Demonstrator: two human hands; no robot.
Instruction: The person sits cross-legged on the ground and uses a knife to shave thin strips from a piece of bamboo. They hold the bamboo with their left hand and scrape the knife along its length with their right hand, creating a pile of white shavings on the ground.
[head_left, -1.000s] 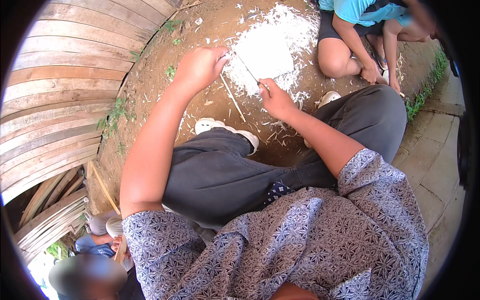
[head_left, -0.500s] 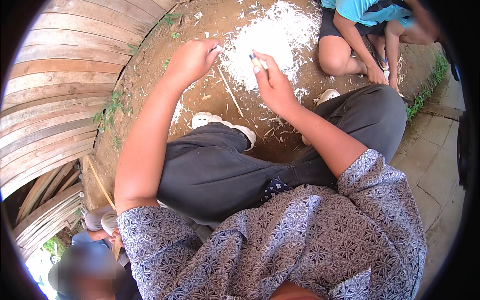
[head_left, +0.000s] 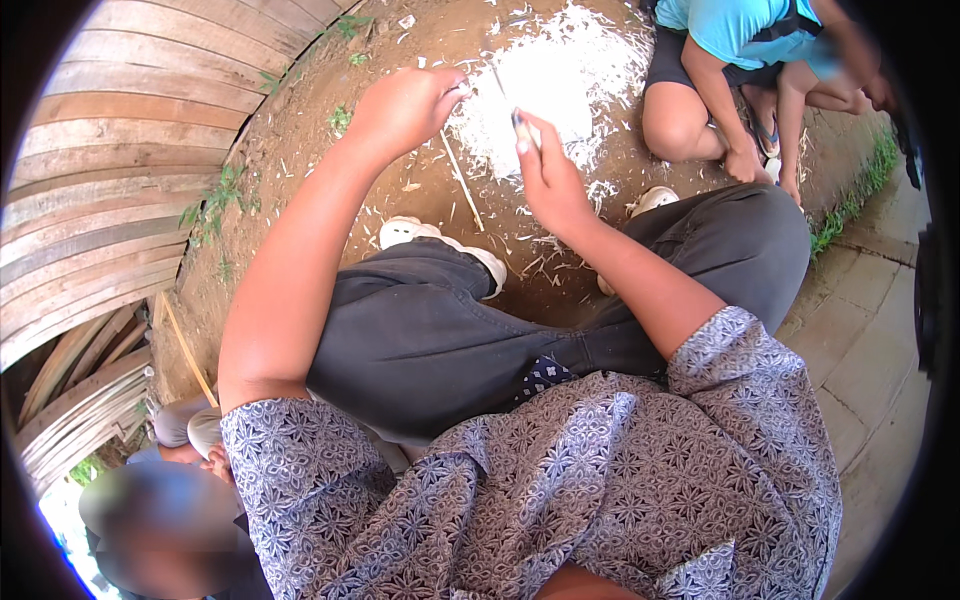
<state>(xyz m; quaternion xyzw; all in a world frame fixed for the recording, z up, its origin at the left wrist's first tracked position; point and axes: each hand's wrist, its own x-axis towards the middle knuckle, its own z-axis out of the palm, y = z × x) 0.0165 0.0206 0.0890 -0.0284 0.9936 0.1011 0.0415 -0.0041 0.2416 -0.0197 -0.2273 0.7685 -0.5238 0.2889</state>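
My left hand (head_left: 412, 108) is held out over the ground, thumb and fingers closed in a pinch. A pale spot shows at its fingertips, too small and bright to name. My right hand (head_left: 553, 180) is wrapped round the handle of a knife (head_left: 517, 122). Its thin blade points up and away from me, hard to see against the glare. Beneath both hands lies a bright heap of white shavings (head_left: 545, 90). A thin pale stick (head_left: 462, 182) lies on the ground between my hands and my shoes.
A curved wall of wooden slats (head_left: 120, 150) stands at the left. On the right, a person in a turquoise shirt (head_left: 735, 30) crouches beside the heap. Another person (head_left: 165, 520) sits at the lower left, near a leaning stick (head_left: 188, 345). Paving (head_left: 850, 330) runs along the right.
Both hands have shifted slightly, the left one a little up and right toward the heap. My right hand has turned, and the knife's thin blade now shows above it.
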